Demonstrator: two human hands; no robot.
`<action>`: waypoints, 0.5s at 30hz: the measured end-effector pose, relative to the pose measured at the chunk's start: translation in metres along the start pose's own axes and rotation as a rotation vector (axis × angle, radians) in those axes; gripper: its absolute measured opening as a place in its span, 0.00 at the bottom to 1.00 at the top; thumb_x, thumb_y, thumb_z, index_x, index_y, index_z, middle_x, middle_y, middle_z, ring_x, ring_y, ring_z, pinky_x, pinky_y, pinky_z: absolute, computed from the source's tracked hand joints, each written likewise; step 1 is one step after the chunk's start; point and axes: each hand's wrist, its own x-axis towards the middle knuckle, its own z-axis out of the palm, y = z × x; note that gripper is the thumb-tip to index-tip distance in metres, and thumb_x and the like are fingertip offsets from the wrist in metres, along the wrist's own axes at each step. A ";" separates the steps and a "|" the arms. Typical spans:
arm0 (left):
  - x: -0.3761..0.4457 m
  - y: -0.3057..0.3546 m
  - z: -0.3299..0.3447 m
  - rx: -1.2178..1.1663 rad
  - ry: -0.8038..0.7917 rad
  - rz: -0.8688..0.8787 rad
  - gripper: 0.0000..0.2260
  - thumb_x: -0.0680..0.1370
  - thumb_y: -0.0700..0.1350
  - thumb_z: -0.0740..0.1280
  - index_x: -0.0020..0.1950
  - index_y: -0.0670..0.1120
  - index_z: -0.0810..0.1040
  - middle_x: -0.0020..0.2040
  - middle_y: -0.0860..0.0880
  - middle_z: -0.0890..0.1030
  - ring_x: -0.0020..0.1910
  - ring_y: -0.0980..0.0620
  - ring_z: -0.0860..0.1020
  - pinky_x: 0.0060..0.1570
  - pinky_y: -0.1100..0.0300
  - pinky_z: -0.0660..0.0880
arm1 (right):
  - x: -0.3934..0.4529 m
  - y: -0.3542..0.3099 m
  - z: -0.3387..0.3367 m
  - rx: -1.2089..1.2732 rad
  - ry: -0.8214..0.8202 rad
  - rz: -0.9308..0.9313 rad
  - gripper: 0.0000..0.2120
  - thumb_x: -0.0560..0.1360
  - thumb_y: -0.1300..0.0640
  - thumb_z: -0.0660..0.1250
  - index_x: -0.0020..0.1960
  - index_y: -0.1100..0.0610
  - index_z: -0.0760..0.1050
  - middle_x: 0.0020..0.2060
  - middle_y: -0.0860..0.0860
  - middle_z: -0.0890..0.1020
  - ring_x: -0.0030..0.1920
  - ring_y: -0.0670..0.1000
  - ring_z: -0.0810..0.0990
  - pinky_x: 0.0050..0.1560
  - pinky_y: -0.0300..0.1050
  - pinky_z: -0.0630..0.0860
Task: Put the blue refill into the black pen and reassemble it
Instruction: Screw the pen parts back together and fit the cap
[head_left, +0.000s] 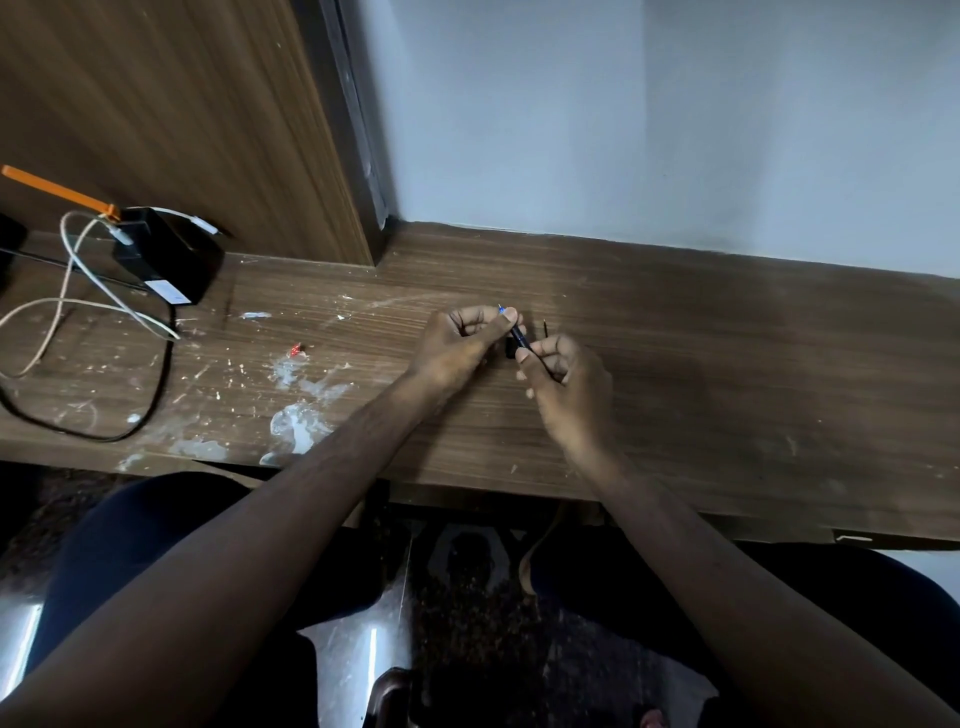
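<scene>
Both my hands meet over the middle of the wooden desk (675, 364). My left hand (462, 338) pinches the front end of the black pen (519, 339), and a blue refill tip (501, 308) sticks out past its fingertips. My right hand (563, 379) grips the pen's rear end between thumb and fingers. A thin dark piece (545, 327), possibly another refill, pokes up just above the right hand; whether the hand holds it is unclear. A small black part (511, 349) lies under the pen, mostly hidden.
A black adapter box (166, 254) with white and black cables (78, 312) sits at the desk's left. An orange stick (57, 192) leans behind it. A small red bit (296, 351) lies among white paint stains. A wooden panel and wall stand behind.
</scene>
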 end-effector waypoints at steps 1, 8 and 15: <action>-0.001 -0.001 0.002 -0.042 0.000 -0.015 0.09 0.83 0.49 0.72 0.48 0.46 0.89 0.39 0.50 0.85 0.33 0.60 0.74 0.32 0.67 0.68 | -0.001 0.000 0.001 -0.001 -0.006 -0.008 0.08 0.82 0.53 0.72 0.54 0.57 0.83 0.36 0.49 0.89 0.28 0.42 0.82 0.40 0.44 0.79; 0.002 0.004 0.003 -0.141 -0.060 -0.109 0.09 0.84 0.44 0.70 0.54 0.41 0.87 0.46 0.50 0.90 0.35 0.61 0.76 0.35 0.70 0.72 | -0.004 0.002 -0.005 0.017 -0.121 0.038 0.13 0.86 0.50 0.65 0.53 0.53 0.87 0.32 0.47 0.81 0.31 0.45 0.76 0.40 0.46 0.73; 0.007 0.007 0.003 0.299 0.028 -0.036 0.18 0.83 0.57 0.68 0.49 0.45 0.90 0.40 0.48 0.87 0.36 0.54 0.80 0.43 0.58 0.77 | 0.001 0.002 -0.007 0.080 -0.098 0.174 0.14 0.87 0.52 0.63 0.54 0.58 0.85 0.35 0.50 0.85 0.29 0.46 0.77 0.34 0.40 0.73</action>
